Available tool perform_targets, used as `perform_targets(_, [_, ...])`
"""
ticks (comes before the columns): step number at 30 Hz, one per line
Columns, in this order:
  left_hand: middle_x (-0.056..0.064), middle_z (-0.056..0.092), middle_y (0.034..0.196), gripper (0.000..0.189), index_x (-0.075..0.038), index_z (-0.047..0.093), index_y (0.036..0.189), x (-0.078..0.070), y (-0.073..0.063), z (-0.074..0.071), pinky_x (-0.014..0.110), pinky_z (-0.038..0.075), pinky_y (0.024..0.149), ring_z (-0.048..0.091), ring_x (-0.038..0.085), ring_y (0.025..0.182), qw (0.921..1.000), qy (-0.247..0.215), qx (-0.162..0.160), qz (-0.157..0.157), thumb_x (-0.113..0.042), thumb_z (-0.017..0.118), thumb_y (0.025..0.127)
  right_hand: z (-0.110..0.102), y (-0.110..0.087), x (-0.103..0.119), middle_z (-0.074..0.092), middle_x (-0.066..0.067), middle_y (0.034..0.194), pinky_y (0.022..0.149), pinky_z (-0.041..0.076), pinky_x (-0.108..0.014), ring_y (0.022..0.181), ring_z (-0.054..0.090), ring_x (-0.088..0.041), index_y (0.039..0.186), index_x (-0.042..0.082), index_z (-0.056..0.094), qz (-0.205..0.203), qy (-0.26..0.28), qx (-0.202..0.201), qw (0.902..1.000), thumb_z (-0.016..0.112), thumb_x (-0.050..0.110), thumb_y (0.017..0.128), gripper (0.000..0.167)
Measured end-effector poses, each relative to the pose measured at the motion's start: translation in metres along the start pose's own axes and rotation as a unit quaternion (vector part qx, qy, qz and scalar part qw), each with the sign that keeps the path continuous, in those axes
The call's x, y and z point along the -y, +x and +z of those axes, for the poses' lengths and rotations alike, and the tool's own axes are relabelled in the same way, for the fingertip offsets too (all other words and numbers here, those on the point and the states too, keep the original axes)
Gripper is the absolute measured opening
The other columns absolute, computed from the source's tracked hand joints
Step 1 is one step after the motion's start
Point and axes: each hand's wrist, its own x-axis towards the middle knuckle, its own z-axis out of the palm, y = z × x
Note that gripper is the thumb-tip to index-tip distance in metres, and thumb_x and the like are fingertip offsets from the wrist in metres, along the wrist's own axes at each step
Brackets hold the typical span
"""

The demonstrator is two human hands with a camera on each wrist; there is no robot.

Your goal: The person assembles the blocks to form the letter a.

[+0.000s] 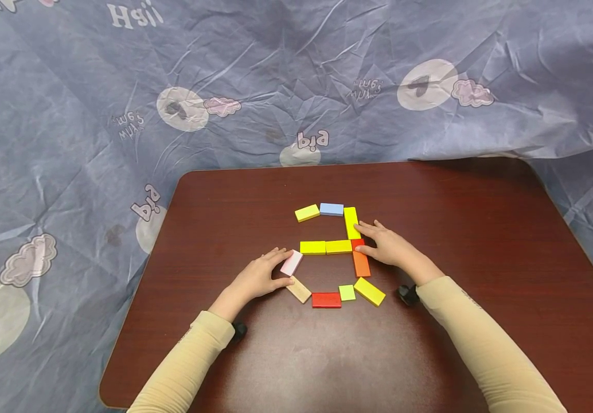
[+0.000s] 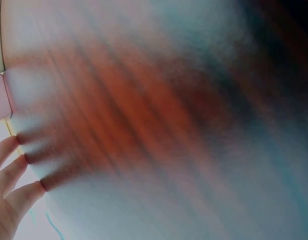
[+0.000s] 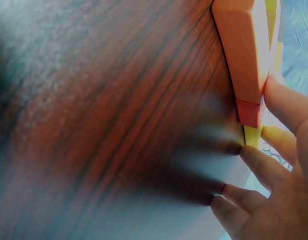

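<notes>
My left hand (image 1: 257, 276) lies at the left of a figure of flat coloured blocks. Its fingertips touch the pink block (image 1: 292, 263) while the thumb rests at the end of a plain wooden block (image 1: 300, 290). Across the figure, my right hand (image 1: 391, 246) has its fingers spread. One fingertip is against the upright yellow block (image 1: 351, 222), and the thumb touches the small red block (image 1: 358, 244) just above the orange block (image 1: 361, 265). In the right wrist view, the orange block (image 3: 241, 50) stands large beside the thumb, with the other fingertips down on the table.
A yellow block (image 1: 307, 213) and a blue block (image 1: 331, 209) form the top row. Two yellow blocks (image 1: 312, 248) cross the middle. Along the bottom lie a red block (image 1: 326, 300), a green square (image 1: 347, 292) and a slanted yellow block (image 1: 370, 291). Patterned cloth (image 1: 276, 74) hangs behind the brown table (image 1: 456, 201).
</notes>
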Motion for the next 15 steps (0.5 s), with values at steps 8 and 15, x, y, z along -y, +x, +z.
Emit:
perform_targets(8, [0.008, 0.05, 0.149, 0.069, -0.016, 0.05, 0.146, -0.0012, -0.0008, 0.0, 0.053, 0.038, 0.112, 0.042, 0.031, 0.142, 1.0, -0.004, 0.001, 0.001, -0.039, 0.076, 0.086, 0.0, -0.0008, 0.0005, 0.031, -0.019, 0.158, 0.11, 0.03, -0.066, 0.145, 0.019, -0.051, 0.154, 0.011, 0.035, -0.003, -0.002, -0.003, 1.0, 0.065, 0.035, 0.095, 0.07])
perform_targets(15, [0.008, 0.05, 0.149, 0.07, -0.015, 0.05, 0.145, -0.0018, -0.0003, 0.0009, 0.053, 0.039, 0.111, 0.042, 0.031, 0.141, 1.0, 0.002, 0.002, 0.0, -0.039, 0.076, 0.085, 0.0014, -0.0009, 0.0001, 0.033, -0.02, 0.158, 0.111, 0.03, -0.066, 0.145, 0.02, -0.051, 0.153, 0.01, 0.036, -0.004, -0.003, -0.007, 1.0, 0.065, 0.035, 0.094, 0.07])
